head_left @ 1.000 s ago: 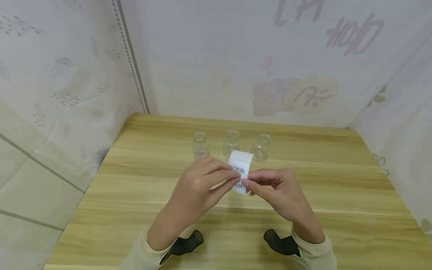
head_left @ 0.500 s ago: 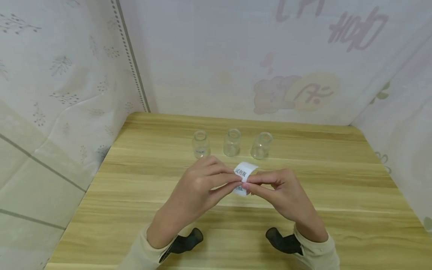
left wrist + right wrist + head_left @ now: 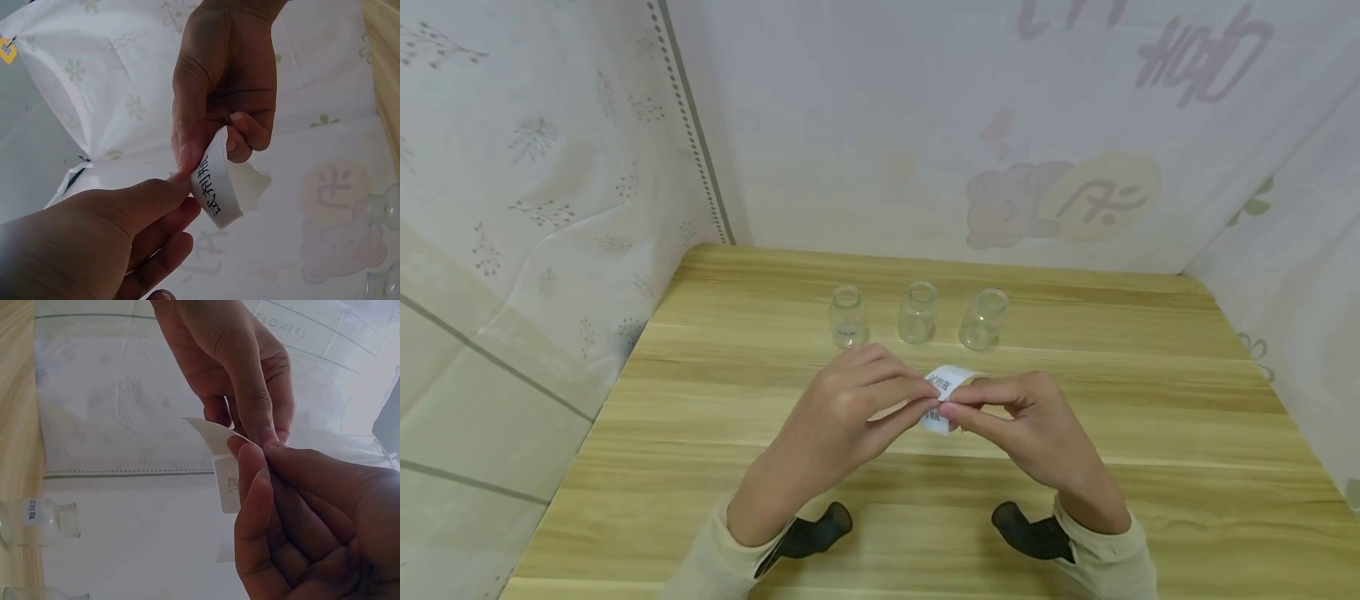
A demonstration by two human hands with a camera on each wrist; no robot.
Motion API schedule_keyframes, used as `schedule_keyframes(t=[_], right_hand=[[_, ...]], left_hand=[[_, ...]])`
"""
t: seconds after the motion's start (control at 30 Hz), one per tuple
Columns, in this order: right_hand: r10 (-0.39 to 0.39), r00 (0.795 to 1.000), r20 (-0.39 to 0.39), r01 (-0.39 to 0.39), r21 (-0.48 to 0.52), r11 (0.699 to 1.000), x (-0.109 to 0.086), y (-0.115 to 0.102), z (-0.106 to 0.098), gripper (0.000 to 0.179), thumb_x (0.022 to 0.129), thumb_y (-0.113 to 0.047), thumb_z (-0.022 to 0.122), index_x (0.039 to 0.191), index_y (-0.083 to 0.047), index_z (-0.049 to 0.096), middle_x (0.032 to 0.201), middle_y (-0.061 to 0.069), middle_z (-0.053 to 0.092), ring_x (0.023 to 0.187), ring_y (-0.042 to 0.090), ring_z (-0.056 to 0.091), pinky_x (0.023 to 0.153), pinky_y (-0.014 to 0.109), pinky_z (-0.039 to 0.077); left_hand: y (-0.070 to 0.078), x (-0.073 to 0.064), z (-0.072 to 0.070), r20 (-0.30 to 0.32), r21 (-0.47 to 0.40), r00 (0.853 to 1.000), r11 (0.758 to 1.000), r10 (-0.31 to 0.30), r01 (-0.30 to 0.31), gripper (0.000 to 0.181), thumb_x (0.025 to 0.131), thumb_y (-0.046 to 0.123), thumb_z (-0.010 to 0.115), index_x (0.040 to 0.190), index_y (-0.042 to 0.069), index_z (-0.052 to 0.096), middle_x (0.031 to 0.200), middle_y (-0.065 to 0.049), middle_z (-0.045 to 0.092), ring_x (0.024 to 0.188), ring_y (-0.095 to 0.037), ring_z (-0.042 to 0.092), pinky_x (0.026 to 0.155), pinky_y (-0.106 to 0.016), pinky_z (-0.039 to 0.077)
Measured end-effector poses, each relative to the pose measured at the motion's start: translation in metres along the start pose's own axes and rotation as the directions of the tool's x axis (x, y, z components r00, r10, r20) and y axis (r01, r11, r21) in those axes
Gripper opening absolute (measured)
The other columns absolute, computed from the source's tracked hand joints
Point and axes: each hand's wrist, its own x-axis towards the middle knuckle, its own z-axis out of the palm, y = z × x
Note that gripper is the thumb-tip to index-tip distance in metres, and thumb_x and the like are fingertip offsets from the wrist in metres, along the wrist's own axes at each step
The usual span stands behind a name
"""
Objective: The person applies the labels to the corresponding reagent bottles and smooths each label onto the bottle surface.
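Note:
A short strip of white printed labels [image 3: 951,377] is held between both hands above the middle of the table. My left hand [image 3: 842,410] pinches its left edge between thumb and fingertips. From the other side my right hand [image 3: 1037,427] grips it the same way, the two thumb tips nearly meeting. In the left wrist view the strip [image 3: 219,187] bends away, its black characters facing the camera. A label [image 3: 228,485] shows beside the right fingers in the right wrist view. Whether a label has come loose from its backing, I cannot tell.
Three clear glass bottles stand upright in a row beyond the hands: a left one [image 3: 848,318] bearing a label, a middle one [image 3: 917,315] and a right one [image 3: 983,321]. Patterned cloth [image 3: 880,125] hangs behind the wooden table [image 3: 700,375].
The strip's upper end has tipped down and folded back toward the right hand. Both hands stay close together, still pinching it. The bottles have not been moved.

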Motion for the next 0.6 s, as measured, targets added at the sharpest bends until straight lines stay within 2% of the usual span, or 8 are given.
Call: schedule_keyframes(t=[0.13, 0.27, 0.43, 0.6], right_hand=[[0.019, 1.0, -0.021, -0.019, 0.019, 1.0, -0.0007, 0.0007, 0.0015, 0.017, 0.092, 0.012, 0.069, 0.101, 0.002, 0.08, 0.097, 0.009, 0.079, 0.089, 0.018, 0.075, 0.075, 0.032, 0.06], [0.096, 0.993, -0.068, -0.096, 0.002, 0.995, -0.0009, 0.0007, 0.0042, 0.014, 0.094, 0.006, 0.071, 0.099, -0.001, 0.081, 0.092, 0.007, 0.078, 0.081, 0.017, 0.072, 0.071, 0.031, 0.06], [0.247, 0.962, -0.121, -0.252, -0.031, 0.967, 0.0009, 0.0006, 0.0078, 0.007, 0.096, -0.005, 0.074, 0.096, -0.007, 0.081, 0.083, 0.001, 0.075, 0.072, 0.02, 0.069, 0.067, 0.03, 0.057], [0.302, 0.945, -0.127, -0.307, -0.026, 0.951, 0.0027, 0.0044, 0.0096, 0.006, 0.094, -0.005, 0.075, 0.095, -0.004, 0.081, 0.077, 0.002, 0.073, 0.067, 0.022, 0.07, 0.065, 0.031, 0.059]], left_hand=[[-0.0008, 0.001, 0.0019, -0.01, 0.004, 1.0, 1.0, 0.003, -0.003, 0.011, 0.087, 0.009, 0.084, 0.097, 0.01, 0.079, 0.095, 0.005, 0.076, 0.088, -0.012, 0.065, 0.078, -0.027, 0.049], [-0.0014, 0.0017, 0.0035, -0.018, 0.034, 1.0, 0.999, -0.02, 0.021, 0.009, 0.089, 0.01, 0.082, 0.097, 0.009, 0.078, 0.094, 0.004, 0.075, 0.089, -0.014, 0.065, 0.078, -0.029, 0.05], [-0.0027, 0.0009, 0.0041, -0.037, 0.065, 0.995, 0.993, -0.097, 0.099, 0.007, 0.091, 0.009, 0.08, 0.097, 0.007, 0.076, 0.094, 0.001, 0.075, 0.089, -0.016, 0.065, 0.081, -0.032, 0.051], [-0.0042, -0.0013, 0.0026, -0.098, 0.058, 0.976, 0.978, -0.195, 0.201, 0.007, 0.093, 0.007, 0.078, 0.099, 0.006, 0.075, 0.093, 0.0, 0.074, 0.088, -0.018, 0.065, 0.082, -0.035, 0.05]])
